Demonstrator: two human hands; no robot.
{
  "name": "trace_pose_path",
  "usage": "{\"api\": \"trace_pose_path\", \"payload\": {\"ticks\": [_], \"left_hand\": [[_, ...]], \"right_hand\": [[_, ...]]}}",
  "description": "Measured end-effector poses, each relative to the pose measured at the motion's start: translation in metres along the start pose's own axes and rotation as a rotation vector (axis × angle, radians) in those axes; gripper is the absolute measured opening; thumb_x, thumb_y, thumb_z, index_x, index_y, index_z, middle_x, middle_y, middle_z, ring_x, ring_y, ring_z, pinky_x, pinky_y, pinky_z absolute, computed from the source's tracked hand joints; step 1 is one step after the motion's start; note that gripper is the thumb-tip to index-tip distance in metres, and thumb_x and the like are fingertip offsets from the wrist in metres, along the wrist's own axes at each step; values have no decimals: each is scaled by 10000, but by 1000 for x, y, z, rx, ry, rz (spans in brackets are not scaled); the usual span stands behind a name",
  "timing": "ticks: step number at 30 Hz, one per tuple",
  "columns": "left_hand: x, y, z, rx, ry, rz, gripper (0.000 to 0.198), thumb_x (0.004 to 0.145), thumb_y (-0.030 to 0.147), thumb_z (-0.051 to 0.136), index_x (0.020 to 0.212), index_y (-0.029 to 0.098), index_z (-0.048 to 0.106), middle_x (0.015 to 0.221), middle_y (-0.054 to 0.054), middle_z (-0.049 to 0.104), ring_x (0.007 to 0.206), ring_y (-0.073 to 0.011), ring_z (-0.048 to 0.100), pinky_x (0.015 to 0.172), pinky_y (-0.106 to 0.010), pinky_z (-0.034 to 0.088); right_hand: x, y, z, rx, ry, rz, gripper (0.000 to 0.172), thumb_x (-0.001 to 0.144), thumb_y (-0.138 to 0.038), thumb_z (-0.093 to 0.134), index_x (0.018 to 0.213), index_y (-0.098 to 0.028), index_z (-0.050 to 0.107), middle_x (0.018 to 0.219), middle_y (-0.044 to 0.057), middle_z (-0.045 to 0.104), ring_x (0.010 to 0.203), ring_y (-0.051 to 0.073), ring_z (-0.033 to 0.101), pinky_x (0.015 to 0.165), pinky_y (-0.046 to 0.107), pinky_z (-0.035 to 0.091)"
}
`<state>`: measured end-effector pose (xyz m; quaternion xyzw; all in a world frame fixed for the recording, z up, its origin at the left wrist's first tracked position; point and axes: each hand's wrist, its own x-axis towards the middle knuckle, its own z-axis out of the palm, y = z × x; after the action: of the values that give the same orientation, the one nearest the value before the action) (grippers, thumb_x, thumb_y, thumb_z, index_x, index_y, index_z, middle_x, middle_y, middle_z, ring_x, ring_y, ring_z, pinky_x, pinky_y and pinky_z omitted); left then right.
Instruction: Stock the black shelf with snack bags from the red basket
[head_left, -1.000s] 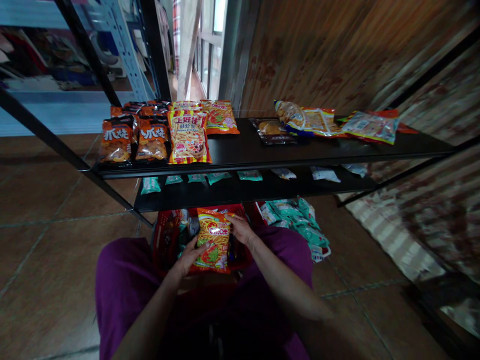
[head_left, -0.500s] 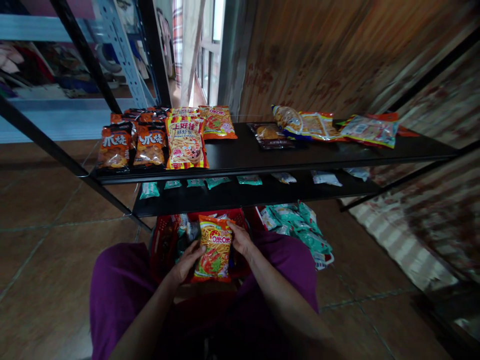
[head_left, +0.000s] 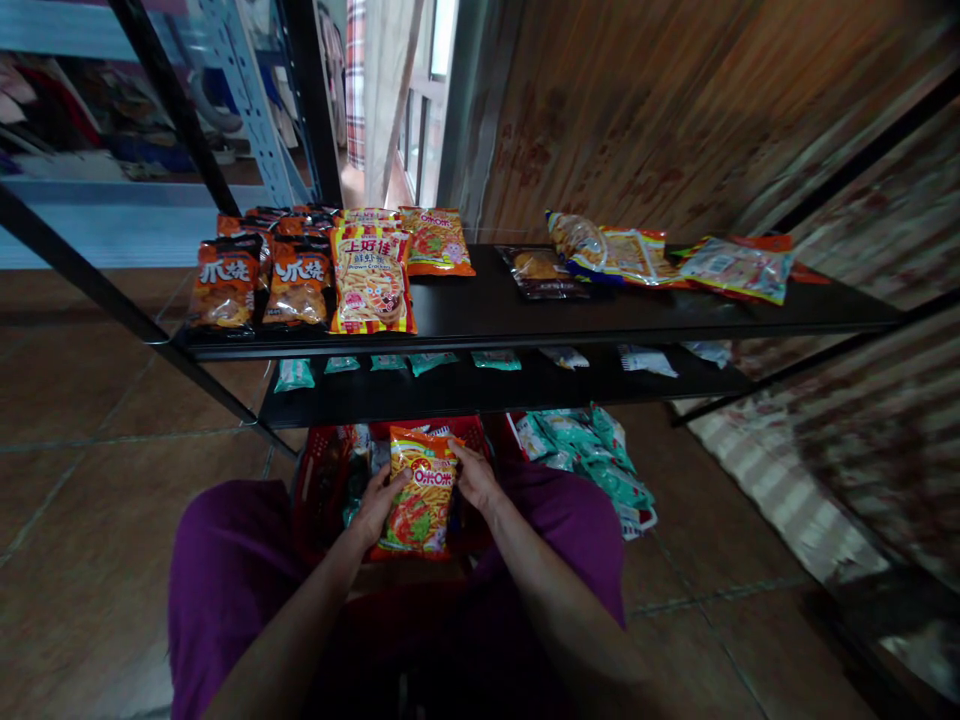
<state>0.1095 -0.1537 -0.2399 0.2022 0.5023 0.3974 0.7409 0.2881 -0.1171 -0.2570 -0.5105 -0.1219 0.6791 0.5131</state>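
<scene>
Between my two hands is an orange and yellow snack bag [head_left: 421,505], its front facing up at me. My left hand [head_left: 377,500] grips its left side, thumb on the front. At the upper right edge my right hand [head_left: 474,474] holds it with bent fingers; some fingertips are hidden behind the bag. Below and behind it stands a red basket [head_left: 313,500] with more packets inside. A matching orange snack bag [head_left: 437,242] leans at the back of the upper shelf [head_left: 480,310], beside a prawn cracker bag [head_left: 371,280].
Black-and-orange snack bags [head_left: 298,285] stand at the shelf's left end. Several packets, including a clear-and-blue bag [head_left: 739,268], lie on its right. Small green packets [head_left: 294,374] line the lower shelf [head_left: 450,395]. Green bags [head_left: 581,445] fill another basket at right. A black post [head_left: 82,270] rises at left.
The view has shifted slightly. My left hand has slid a little higher along the bag's left side, while both hands keep hold of it.
</scene>
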Motion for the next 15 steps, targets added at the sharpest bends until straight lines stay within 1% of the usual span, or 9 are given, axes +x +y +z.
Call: {"api": "trace_pose_path", "payload": {"ticks": [3,5,7,9,10,12,13,15], "left_hand": [[4,-6,-6,-1,-9,20,452,657,411,764,1033,196,636,908,-87,730,779,-248,700,763,-392,549],[7,-8,-9,-24,39,8,434,653,412,769,1006,192,643,887,-84,729,758,-239,699,750,-387,553],[11,-8,-11,-66,99,3,405,652,406,771,968,185,646,861,-77,728,729,-225,697,739,-380,557],[14,-3,-12,-126,153,32,358,673,387,758,937,177,641,838,-64,725,707,-211,694,737,-376,560],[16,0,-12,-159,176,51,332,688,370,748,932,174,637,829,-59,723,704,-208,694,738,-378,561],[18,9,-13,-223,219,71,295,720,337,721,945,168,628,817,-55,720,718,-215,696,740,-388,564],[20,14,-14,-255,235,61,291,737,330,705,964,166,624,817,-58,720,732,-222,698,742,-393,565],[23,22,-17,-328,252,0,308,766,343,674,1009,162,618,824,-69,720,764,-237,701,750,-400,566]], "right_hand": [[0,1,2,-38,14,-7,289,575,-357,794,748,-175,653,759,50,721,749,220,671,614,307,510],[-2,0,3,-77,5,-5,306,602,-393,779,790,-186,654,810,43,720,771,201,659,609,284,493],[-4,-1,4,-122,-40,16,337,652,-432,750,897,-221,653,881,21,711,797,168,645,625,261,483],[-7,-1,3,-165,-93,80,388,689,-474,723,1009,-277,624,911,-4,697,798,142,634,644,251,484],[-9,-1,3,-190,-119,127,407,697,-493,715,1034,-292,610,907,-8,692,788,136,632,644,251,487],[-14,0,1,-241,-160,219,423,698,-513,714,1036,-284,604,884,0,689,752,132,634,630,249,496],[-16,1,-1,-260,-181,247,429,694,-502,725,1036,-270,607,887,9,691,742,133,639,629,254,505],[-21,3,-4,-286,-239,285,475,680,-439,759,1086,-252,600,942,30,697,759,152,662,656,296,535]]}}
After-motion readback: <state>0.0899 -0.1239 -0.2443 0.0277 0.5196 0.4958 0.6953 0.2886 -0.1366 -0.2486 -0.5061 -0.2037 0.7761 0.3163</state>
